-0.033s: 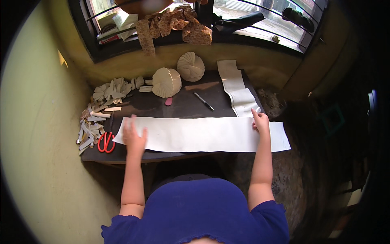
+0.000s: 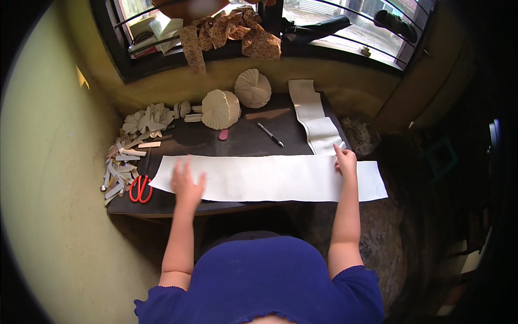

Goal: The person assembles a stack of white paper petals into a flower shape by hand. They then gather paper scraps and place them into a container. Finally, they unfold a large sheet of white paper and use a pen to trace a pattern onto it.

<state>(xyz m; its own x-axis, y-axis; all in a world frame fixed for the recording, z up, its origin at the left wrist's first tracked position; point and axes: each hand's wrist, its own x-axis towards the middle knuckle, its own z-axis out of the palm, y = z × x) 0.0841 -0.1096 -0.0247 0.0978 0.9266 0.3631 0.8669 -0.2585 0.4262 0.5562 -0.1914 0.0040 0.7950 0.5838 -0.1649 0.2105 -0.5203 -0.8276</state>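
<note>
A long white strip of sheet material (image 2: 264, 178) lies flat across the table's near side, its right end reaching past the table edge. My left hand (image 2: 187, 186) is over its left part, fingers spread and a little blurred, holding nothing. Above the strip's right part is my right hand (image 2: 346, 160), its fingers pinched together. A small white bit shows at the fingertips, too little of it to name. Just beyond that hand lies a second white strip (image 2: 310, 105), loosely folded. Red-handled scissors (image 2: 141, 190) rest beside the first strip's left end.
Narrow offcuts (image 2: 116, 175) and rounded pale pieces (image 2: 148, 119) are heaped at the left. Two round pleated pieces (image 2: 221, 109) stand at the back, near a pink oval piece (image 2: 223, 134). A pen (image 2: 270, 134) lies mid-table. A wall and barred window (image 2: 345, 38) border the table.
My left hand has slid a short way to the right over the strip. The strip's right end has shifted very slightly; my right hand has stayed in place.
</note>
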